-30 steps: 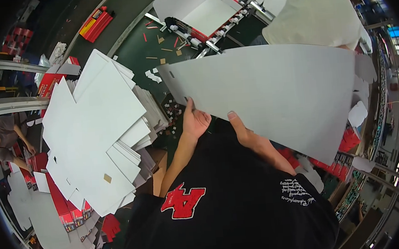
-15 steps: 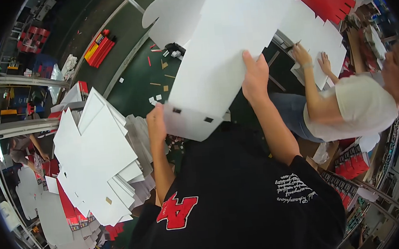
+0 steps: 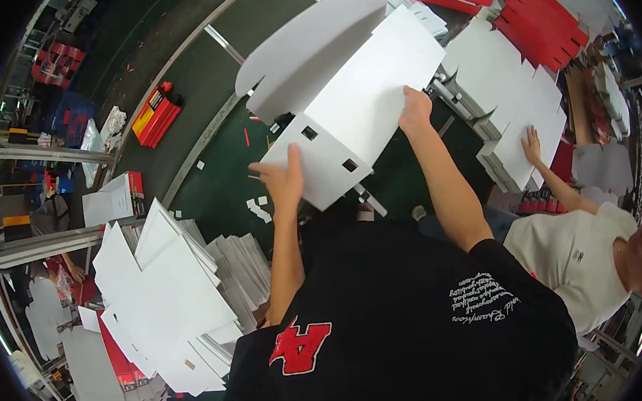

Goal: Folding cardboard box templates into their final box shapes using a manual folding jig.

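A white cardboard box blank point(image 3: 375, 75) lies in front of me, folded so that its near end panel point(image 3: 318, 159) with two square holes bends down toward me. My right hand point(image 3: 415, 110) grips its right edge, thumb on top. At the left edge of the holed panel is my left hand point(image 3: 283, 182), thumb up against the panel and fingers spread out to the left. A rounded, greyish-white cardboard flap point(image 3: 316, 39) stands up along the far left side of the blank. What supports the blank underneath is mostly hidden.
A tall stack of white blanks point(image 3: 163, 296) stands at my left. On the right, a co-worker point(image 3: 574, 256) rests a hand on another white stack point(image 3: 508, 88). Red blanks point(image 3: 536, 14) lie beyond it. A red-and-yellow object point(image 3: 156, 117) and scraps point(image 3: 259, 209) lie on the green surface.
The blank has turned and dropped lower, its holed end panel now folded down and the rounded flap raised. My left hand has spread its fingers. The co-worker has leaned away to the right.
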